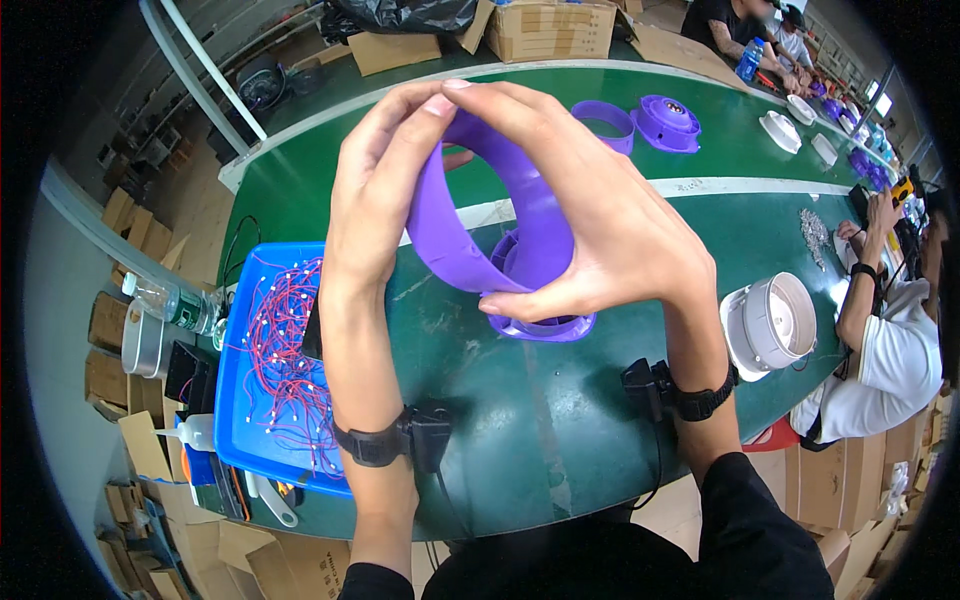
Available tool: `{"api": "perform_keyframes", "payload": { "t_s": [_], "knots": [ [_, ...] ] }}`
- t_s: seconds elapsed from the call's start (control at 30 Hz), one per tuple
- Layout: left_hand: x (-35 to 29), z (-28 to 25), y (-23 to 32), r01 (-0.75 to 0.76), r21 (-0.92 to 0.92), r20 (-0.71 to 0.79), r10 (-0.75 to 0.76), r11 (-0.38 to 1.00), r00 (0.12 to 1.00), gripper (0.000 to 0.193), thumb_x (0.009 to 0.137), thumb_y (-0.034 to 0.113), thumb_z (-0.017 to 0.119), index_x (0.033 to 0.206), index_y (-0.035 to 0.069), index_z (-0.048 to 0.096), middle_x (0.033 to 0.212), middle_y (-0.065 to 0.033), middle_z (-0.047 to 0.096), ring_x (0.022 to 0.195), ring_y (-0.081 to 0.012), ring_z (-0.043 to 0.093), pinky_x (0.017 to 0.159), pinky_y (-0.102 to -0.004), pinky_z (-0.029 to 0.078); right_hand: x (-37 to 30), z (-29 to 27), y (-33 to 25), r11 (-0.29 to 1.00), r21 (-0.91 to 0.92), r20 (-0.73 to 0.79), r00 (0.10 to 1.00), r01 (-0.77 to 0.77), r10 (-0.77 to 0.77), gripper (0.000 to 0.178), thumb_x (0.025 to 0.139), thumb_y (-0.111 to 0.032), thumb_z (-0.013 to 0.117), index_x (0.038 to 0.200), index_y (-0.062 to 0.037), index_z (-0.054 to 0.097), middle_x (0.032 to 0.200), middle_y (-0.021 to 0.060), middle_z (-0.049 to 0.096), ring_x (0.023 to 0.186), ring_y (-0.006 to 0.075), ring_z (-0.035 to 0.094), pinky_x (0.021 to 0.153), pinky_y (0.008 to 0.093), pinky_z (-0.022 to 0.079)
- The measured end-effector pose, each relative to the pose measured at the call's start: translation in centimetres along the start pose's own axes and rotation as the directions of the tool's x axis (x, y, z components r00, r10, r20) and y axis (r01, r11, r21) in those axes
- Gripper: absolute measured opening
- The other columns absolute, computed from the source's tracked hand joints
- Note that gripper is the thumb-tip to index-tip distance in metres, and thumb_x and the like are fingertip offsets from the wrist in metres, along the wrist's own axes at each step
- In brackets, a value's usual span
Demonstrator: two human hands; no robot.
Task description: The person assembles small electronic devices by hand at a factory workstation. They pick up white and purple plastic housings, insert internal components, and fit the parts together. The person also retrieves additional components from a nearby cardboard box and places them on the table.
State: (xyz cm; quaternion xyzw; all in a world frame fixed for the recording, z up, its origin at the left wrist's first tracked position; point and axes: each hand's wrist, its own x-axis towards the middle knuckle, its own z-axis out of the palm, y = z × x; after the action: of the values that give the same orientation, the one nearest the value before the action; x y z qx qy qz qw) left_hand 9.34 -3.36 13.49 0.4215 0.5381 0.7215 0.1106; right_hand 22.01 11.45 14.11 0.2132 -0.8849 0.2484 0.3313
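Note:
Both my hands hold a purple plastic ring (450, 245), raised and tilted above the table. My left hand (372, 185) is closed around its left side, fingers up at the top rim. On the other side my right hand (620, 220) grips it, thumb along the lower rim and fingers over the top. Below and behind the ring, a purple round housing (548, 329) rests on the table, partly hidden by the ring and my right hand. Each wrist wears a black strap with a small black device.
A blue tray (228, 400) of red and blue wires lies left on the green table (500, 420). A white round housing (765, 325) stands right. Another purple ring (603, 125) and purple housing (667, 123) sit at the back. Co-workers sit at the right and far right.

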Motion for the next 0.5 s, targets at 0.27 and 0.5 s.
{"api": "perform_keyframes", "payload": {
  "t_s": [0.27,0.5],
  "knots": [
    [0.0,-0.8,0.0,0.072,0.048,0.026,-0.074,0.996,0.997,0.043,0.101,0.033,0.047,0.128,0.0,0.055,0.125,-0.0133,0.061,0.113,-0.0219,0.062,0.092,-0.0407,0.055,0.3,0.1,0.0,1.0,0.019,0.028,0.999,0.014,-0.015,0.108,0.058,-0.035,0.087,0.149,-0.0064,0.035,0.144,0.0197,0.044,0.129,0.0365,0.049,0.105,0.044,0.043],
    [0.3,-0.2,-0.3,0.09,0.024,-0.013,-0.09,0.996,0.996,0.051,0.099,0.038,0.053,0.134,0.002,0.052,0.12,-0.0103,0.061,0.115,-0.017,0.056,0.098,-0.0333,0.044,-0.2,0.6,2.1,0.958,0.266,-0.087,0.988,-0.102,0.129,0.114,0.065,-0.041,0.081,0.156,-0.0073,0.019,0.14,0.0218,0.045,0.126,0.0346,0.051,0.103,0.0417,0.042]
  ]
}}
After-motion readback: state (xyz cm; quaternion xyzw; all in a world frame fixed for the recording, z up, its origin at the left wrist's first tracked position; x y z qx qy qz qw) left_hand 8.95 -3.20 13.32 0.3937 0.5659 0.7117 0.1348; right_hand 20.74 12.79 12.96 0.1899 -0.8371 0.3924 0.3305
